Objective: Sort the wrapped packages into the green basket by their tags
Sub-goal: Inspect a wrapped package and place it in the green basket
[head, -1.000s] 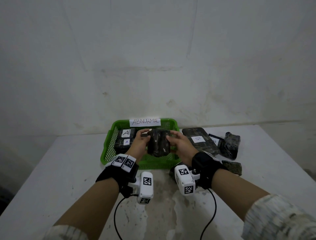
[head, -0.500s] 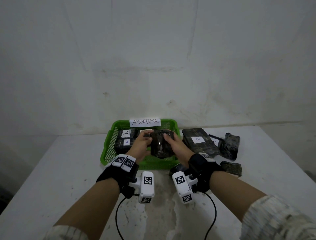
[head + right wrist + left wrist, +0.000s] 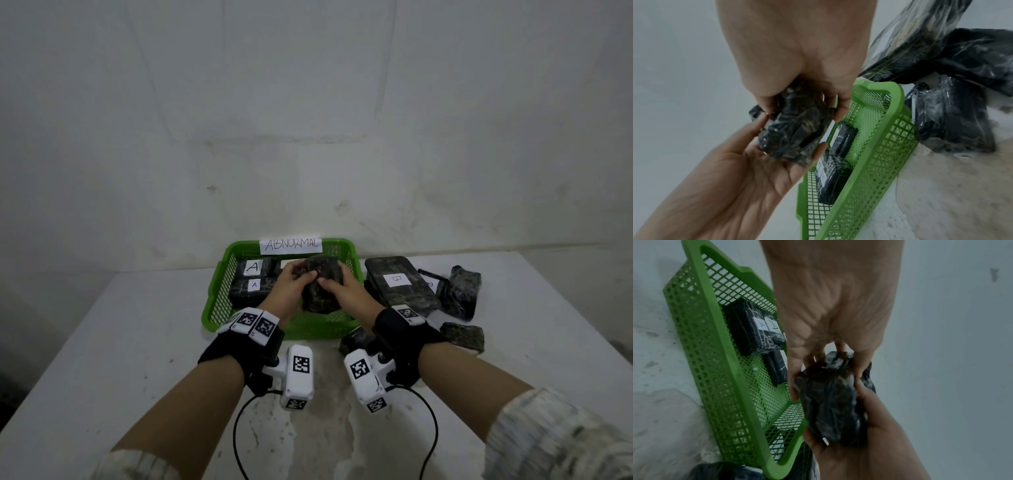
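Observation:
Both hands hold one dark crumpled wrapped package (image 3: 322, 286) just above the green basket (image 3: 219, 291). My left hand (image 3: 294, 281) grips its left side, fingers curled over the top. My right hand (image 3: 337, 287) grips the right side and the underside. No tag shows on this package. In the left wrist view the left hand (image 3: 828, 324) pinches the top of the package (image 3: 834, 399) and the right hand (image 3: 859, 443) cups it from below. In the right wrist view the right hand (image 3: 797, 56) clasps the package (image 3: 793, 129) beside the basket (image 3: 879, 146).
Two packages tagged A (image 3: 253, 267) lie in the basket's left half, and a paper label reading ABNORMAL (image 3: 290, 245) is fixed to its back rim. Right of the basket lie a flat package tagged B (image 3: 397, 279) and several untagged dark bundles (image 3: 460, 287). A wall rises close behind the table.
Both hands have turned the package between them above the basket. The right wrist has shifted a little to the left. The other packages have not moved.

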The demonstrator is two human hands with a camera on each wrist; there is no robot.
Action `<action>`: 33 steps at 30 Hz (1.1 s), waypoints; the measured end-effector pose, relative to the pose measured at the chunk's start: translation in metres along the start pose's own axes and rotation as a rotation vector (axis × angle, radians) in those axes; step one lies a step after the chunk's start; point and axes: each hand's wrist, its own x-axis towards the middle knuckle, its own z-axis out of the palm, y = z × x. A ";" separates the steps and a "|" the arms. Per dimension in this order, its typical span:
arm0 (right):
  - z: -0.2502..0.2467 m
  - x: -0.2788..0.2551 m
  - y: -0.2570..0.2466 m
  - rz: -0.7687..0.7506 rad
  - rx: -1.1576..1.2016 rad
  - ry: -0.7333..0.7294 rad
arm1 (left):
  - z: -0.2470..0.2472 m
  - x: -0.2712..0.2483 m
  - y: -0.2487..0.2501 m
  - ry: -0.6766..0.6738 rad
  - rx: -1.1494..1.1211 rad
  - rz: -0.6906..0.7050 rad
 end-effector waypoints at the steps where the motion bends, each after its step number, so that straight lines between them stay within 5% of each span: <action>1: -0.001 -0.002 -0.002 -0.002 -0.004 -0.023 | 0.000 0.001 0.000 0.011 -0.026 -0.005; 12: -0.001 -0.003 -0.004 -0.018 -0.018 -0.039 | -0.001 -0.002 -0.002 -0.002 0.066 -0.004; 22: 0.001 0.005 0.005 0.018 -0.043 0.066 | -0.001 -0.006 -0.002 -0.149 0.183 0.031; 33: -0.006 0.009 0.006 0.021 -0.025 0.224 | 0.001 -0.006 0.001 -0.136 0.014 0.023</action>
